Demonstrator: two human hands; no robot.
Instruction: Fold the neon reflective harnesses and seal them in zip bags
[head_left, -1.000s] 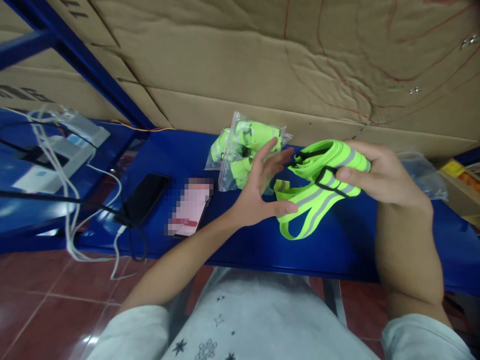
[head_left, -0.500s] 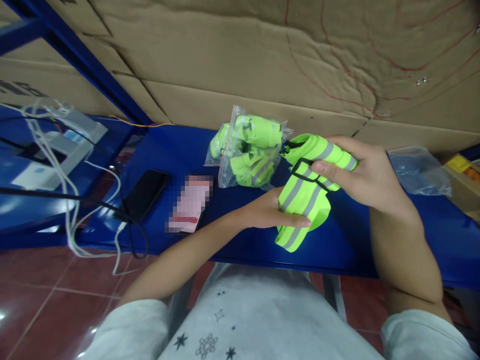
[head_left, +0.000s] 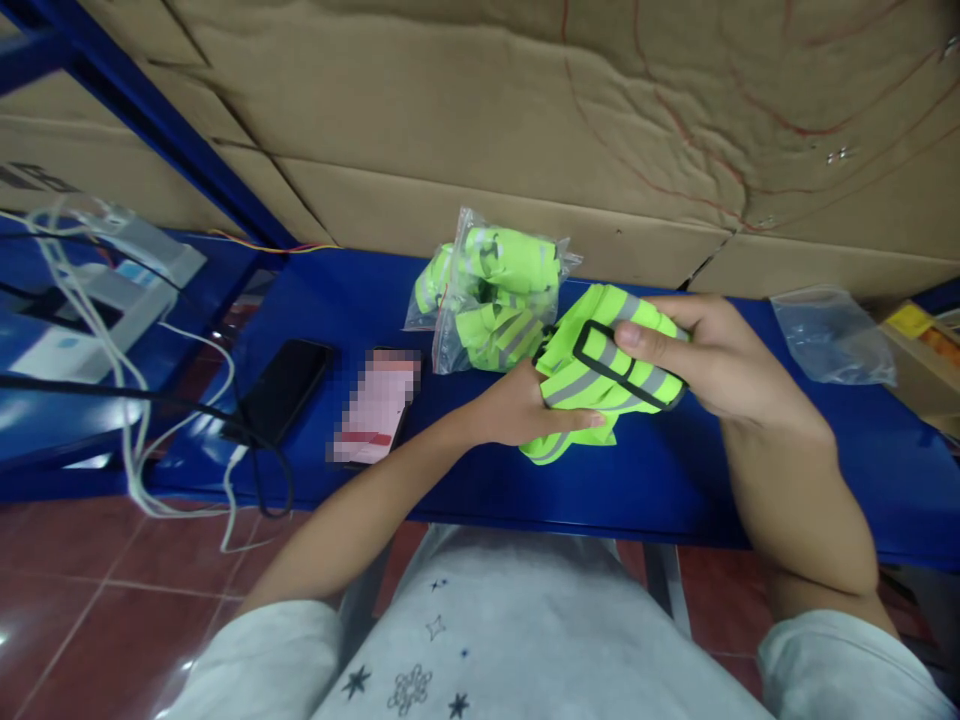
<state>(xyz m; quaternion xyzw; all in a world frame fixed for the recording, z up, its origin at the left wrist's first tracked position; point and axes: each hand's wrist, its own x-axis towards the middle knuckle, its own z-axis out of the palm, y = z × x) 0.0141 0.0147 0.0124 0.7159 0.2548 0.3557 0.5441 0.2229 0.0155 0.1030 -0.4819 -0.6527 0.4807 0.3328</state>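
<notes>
Between my two hands is a neon-yellow reflective strap point(head_left: 577, 385) with grey stripes, partly rolled and folded, with a black rectangular buckle on its upper side. My right hand point(head_left: 697, 350) grips its right end, thumb on top beside the buckle. From the left, my left hand point(head_left: 529, 408) holds the lower folds, with the thumb laid across the front and the other fingers hidden behind. Just beyond my left hand, clear zip bags point(head_left: 499, 300) with similar rolled yellow straps lie on the blue shelf point(head_left: 465, 480).
A flat clear plastic bag point(head_left: 832, 335) lies at the right, near a cardboard box point(head_left: 926, 365). To the left are a phone with a blurred screen point(head_left: 379, 405), a black phone point(head_left: 289, 385) and tangled white cables point(head_left: 127, 400). Cardboard point(head_left: 450, 110) forms the back wall.
The strap's hanging loop has been gathered up into a tighter bundle. My hands have drawn closer together, and the buckle has turned to face up more. The view has shifted slightly.
</notes>
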